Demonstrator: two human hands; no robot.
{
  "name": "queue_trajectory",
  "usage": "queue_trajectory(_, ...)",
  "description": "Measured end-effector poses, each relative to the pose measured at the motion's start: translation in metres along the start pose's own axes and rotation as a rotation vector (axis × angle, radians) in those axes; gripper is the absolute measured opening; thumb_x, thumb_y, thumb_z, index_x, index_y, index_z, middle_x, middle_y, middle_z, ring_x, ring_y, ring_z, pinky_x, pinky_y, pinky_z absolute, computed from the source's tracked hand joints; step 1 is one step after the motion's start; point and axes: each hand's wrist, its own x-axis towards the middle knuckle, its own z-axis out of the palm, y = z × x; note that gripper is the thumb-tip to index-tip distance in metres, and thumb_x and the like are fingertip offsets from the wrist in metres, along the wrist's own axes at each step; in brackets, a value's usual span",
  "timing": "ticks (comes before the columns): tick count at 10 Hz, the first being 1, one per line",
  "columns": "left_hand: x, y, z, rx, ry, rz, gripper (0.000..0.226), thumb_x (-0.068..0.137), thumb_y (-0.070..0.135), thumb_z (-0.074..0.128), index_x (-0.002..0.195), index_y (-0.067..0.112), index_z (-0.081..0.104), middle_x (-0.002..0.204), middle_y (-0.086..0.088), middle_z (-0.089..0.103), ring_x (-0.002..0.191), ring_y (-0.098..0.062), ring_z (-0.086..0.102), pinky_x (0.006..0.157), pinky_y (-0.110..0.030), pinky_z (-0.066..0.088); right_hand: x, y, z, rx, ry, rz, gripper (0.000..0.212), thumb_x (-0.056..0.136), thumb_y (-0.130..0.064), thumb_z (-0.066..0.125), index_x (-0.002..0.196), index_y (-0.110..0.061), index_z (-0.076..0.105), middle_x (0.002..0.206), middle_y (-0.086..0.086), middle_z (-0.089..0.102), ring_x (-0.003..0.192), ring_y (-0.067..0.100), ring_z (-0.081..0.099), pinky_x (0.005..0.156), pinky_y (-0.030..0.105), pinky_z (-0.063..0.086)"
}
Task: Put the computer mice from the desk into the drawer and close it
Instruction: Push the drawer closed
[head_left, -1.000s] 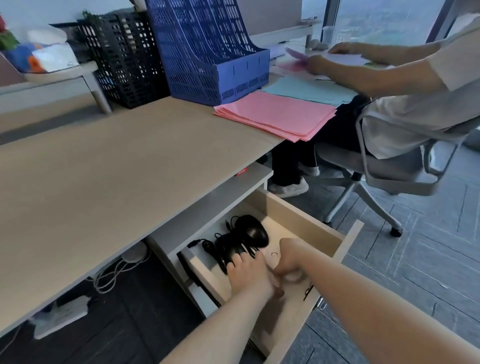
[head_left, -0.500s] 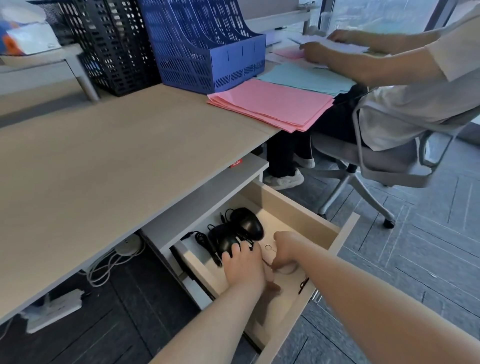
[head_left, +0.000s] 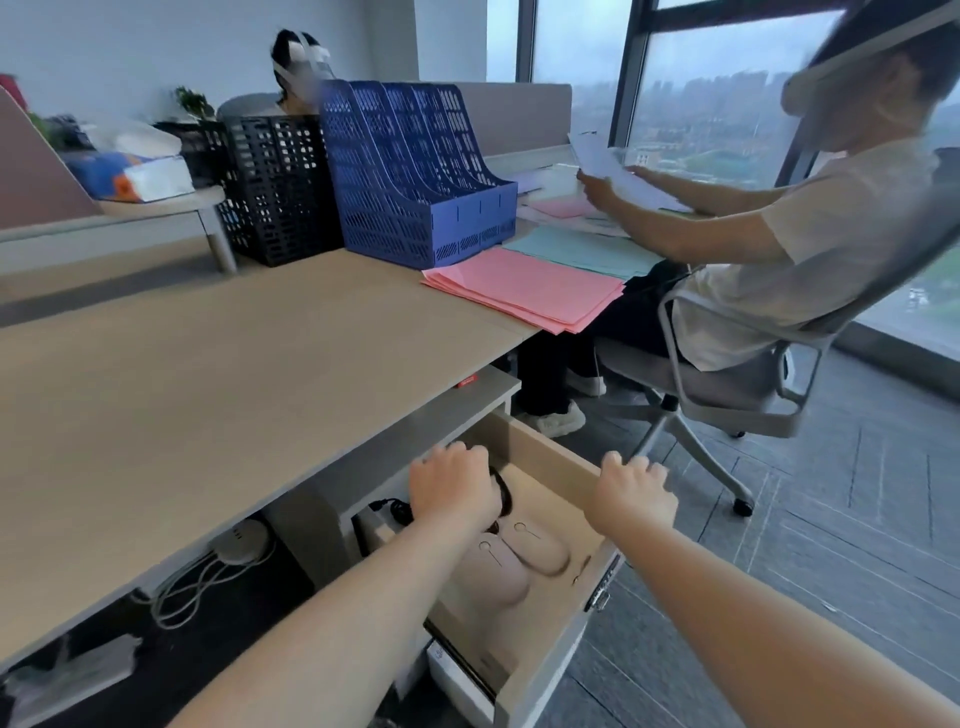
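Observation:
The wooden drawer (head_left: 543, 460) under the light desk (head_left: 208, 364) stands pulled out. Two pale beige mice (head_left: 511, 569) lie side by side on its floor. Behind them are black mice (head_left: 503, 493) with a cable, mostly hidden by my left hand (head_left: 453, 488). That hand hovers over the back of the drawer, fingers curled down, nothing visibly held. My right hand (head_left: 631, 493) hangs over the drawer's right wall with its fingers loosely apart and empty. I see no mouse on the desk top.
A blue file rack (head_left: 415, 182), a black mesh rack (head_left: 280, 182) and pink paper sheets (head_left: 524, 286) sit at the desk's far side. A person on a wheeled chair (head_left: 727, 395) sits close to the right. Cables (head_left: 197, 582) hang under the desk.
Both hands have lifted out of the drawer and moved apart, uncovering the two beige mice. The view has tilted up.

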Motion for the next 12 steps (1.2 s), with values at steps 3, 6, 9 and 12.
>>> queue_trajectory(3, 0.017, -0.053, -0.048, 0.039, 0.253, 0.023, 0.034, 0.092, 0.037, 0.044, 0.120, 0.020, 0.055, 0.120, -0.002, 0.057, 0.111, -0.024, 0.050, 0.087, -0.038, 0.040, 0.004, -0.012, 0.018, 0.148, -0.294, 0.157, 0.071, 0.094, -0.021, 0.041, 0.152, -0.004, 0.003, 0.138, 0.019, 0.047, 0.121, 0.033, 0.054, 0.091, 0.037, 0.050)
queue_trajectory(6, 0.051, -0.092, -0.051, 0.051, 0.132, -0.077, 0.055, 0.097, 0.046, 0.031, 0.145, 0.020, 0.031, 0.153, -0.010, 0.032, 0.140, -0.027, 0.029, 0.109, -0.043, 0.028, 0.025, -0.057, 0.006, 0.219, -0.275, 0.086, 0.060, 0.096, -0.018, 0.044, 0.148, -0.001, 0.020, 0.141, 0.015, 0.046, 0.121, 0.029, 0.052, 0.097, 0.036, 0.044)
queue_trajectory(9, 0.083, -0.134, -0.042, -0.055, 0.022, -0.177, 0.061, 0.099, 0.047, 0.025, 0.148, 0.010, 0.026, 0.156, -0.010, 0.027, 0.143, -0.026, 0.023, 0.116, -0.042, 0.022, 0.046, -0.123, 0.026, 0.838, -0.021, 0.129, 0.058, 0.097, -0.025, 0.043, 0.148, -0.012, 0.020, 0.134, 0.023, 0.051, 0.103, 0.029, 0.058, 0.074, 0.025, 0.042)
queue_trajectory(12, 0.104, -0.151, -0.032, -0.088, 0.000, -0.219, 0.064, 0.098, 0.049, 0.024, 0.150, 0.012, 0.024, 0.161, -0.007, 0.015, 0.148, -0.021, 0.011, 0.119, -0.042, 0.009, 0.052, -0.140, 0.049, 0.837, -0.109, 0.100, 0.033, 0.095, -0.007, 0.032, 0.120, 0.000, 0.052, 0.099, 0.014, 0.060, 0.089, 0.032, 0.059, 0.075, 0.037, 0.046)
